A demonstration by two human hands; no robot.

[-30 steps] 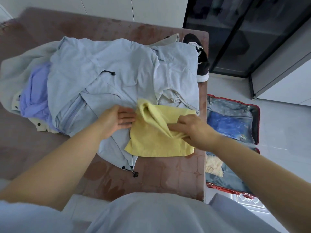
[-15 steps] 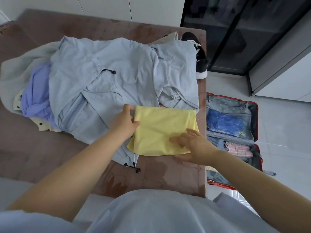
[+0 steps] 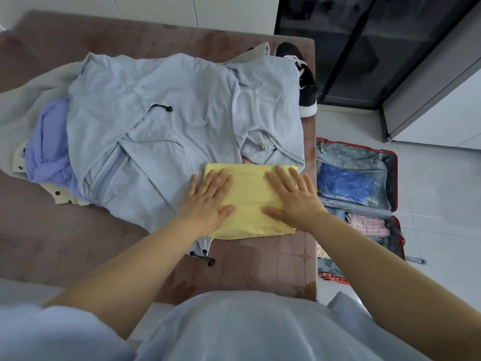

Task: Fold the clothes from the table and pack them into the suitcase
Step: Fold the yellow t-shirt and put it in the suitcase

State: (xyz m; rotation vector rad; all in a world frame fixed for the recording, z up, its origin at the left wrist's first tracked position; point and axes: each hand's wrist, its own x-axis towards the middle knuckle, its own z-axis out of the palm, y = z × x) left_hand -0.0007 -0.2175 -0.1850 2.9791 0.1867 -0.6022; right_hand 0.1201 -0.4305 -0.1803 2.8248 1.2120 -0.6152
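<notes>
Hands: spread flat, pressing the yellow garment (image 3: 250, 196); left hand (image 3: 208, 201) at its 9 o'clock, right hand (image 3: 294, 199) at 3 o'clock.
Yellow garment: folded, partly atop the pale blue jacket (image 3: 156, 126), by the counter (image 3: 78, 230) edge at 3 o'clock; not yet packed.
Done: suitcase (image 3: 394, 178) open on the floor (image 3: 437, 230) at 3 o'clock, a few items inside.
Left: pale blue jacket and lilac garment (image 3: 49, 147) at 9 o'clock, unfolded.
Room: brown patterned counter, black shoe (image 3: 304, 82) at 1 o'clock, dark glass cabinet (image 3: 364, 48) beyond.

The brown patterned desk (image 3: 65, 230) carries a pale blue jacket (image 3: 161, 131) spread wide, a grey garment (image 3: 31, 100) at the left, a dotted cloth (image 3: 61, 201) underneath, a folded yellow cloth (image 3: 250, 204) near the right edge, and a shoe (image 3: 304, 74) at the far right corner.
</notes>
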